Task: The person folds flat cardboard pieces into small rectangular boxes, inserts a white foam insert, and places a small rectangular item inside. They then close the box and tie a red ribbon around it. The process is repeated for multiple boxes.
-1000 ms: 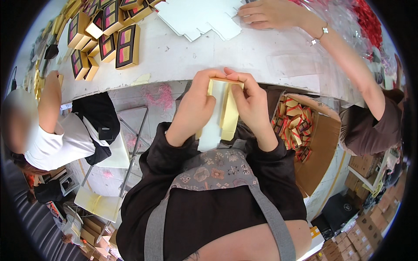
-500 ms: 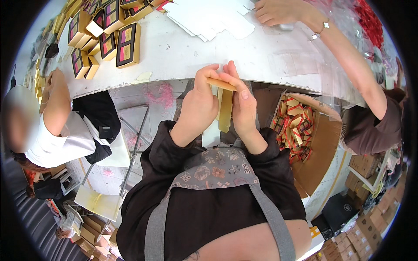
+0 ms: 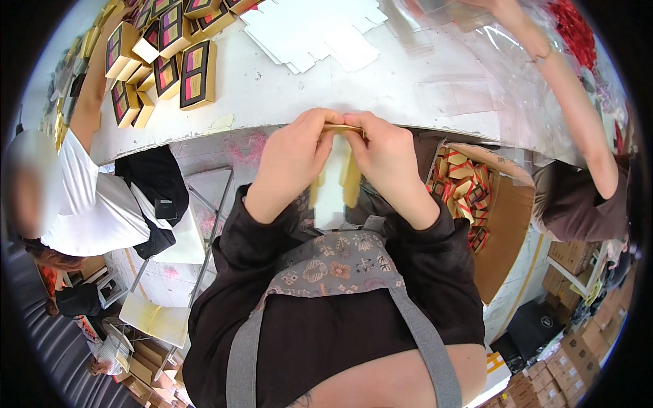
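Both my hands hold a small gold and white cardboard box (image 3: 332, 197), partly folded, just off the near edge of the table. Its white inner face points up at me, with gold side flaps along it. My left hand (image 3: 294, 155) pinches the far end from the left, fingers curled. Opposite it, my right hand (image 3: 388, 151) grips the same end, and the thumbs and fingertips almost meet there. The fingers hide part of that far end. Flat white card blanks (image 3: 316, 34) lie stacked on the table beyond my hands.
Gold boxes with dark, pink-marked insides (image 3: 197, 75) are piled on the table (image 3: 272, 95) at far left. A carton (image 3: 507, 224) of red-ribboned gold boxes stands at right. One co-worker (image 3: 88, 197) sits left; another's arm (image 3: 578, 102) reaches over clear plastic at right.
My hands have turned inward and closed together over the box's far end, and its white inside shows more. The co-workers' arms have reached farther across the table.
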The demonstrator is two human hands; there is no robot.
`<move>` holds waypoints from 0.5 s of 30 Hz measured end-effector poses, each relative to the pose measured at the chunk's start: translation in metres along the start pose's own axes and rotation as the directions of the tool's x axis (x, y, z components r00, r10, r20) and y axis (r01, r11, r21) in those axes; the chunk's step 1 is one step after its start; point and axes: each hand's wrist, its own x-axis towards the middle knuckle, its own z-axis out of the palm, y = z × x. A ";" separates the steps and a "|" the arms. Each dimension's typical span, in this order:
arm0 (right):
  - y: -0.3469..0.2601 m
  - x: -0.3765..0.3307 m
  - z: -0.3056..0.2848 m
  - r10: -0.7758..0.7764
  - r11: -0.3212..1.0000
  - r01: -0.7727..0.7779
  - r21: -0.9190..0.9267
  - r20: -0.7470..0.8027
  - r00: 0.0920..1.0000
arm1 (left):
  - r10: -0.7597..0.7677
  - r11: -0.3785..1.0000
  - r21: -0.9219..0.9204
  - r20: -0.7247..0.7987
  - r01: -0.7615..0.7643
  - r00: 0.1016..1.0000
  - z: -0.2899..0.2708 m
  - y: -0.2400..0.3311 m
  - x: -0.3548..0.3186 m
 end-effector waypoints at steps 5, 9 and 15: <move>-0.003 0.019 -0.002 -0.259 0.903 0.277 -0.330 0.098 0.961 | 0.336 0.836 0.474 -0.044 -0.276 0.941 -0.008 -0.009 0.016; -0.008 0.042 -0.004 -0.293 0.826 0.346 -0.445 0.184 0.938 | 0.414 0.730 0.577 0.051 -0.366 0.909 -0.028 -0.010 0.040; -0.037 0.039 -0.038 -0.490 0.830 0.352 -0.433 -0.263 0.831 | 0.279 0.886 0.462 -0.479 -0.032 0.832 -0.062 -0.007 0.039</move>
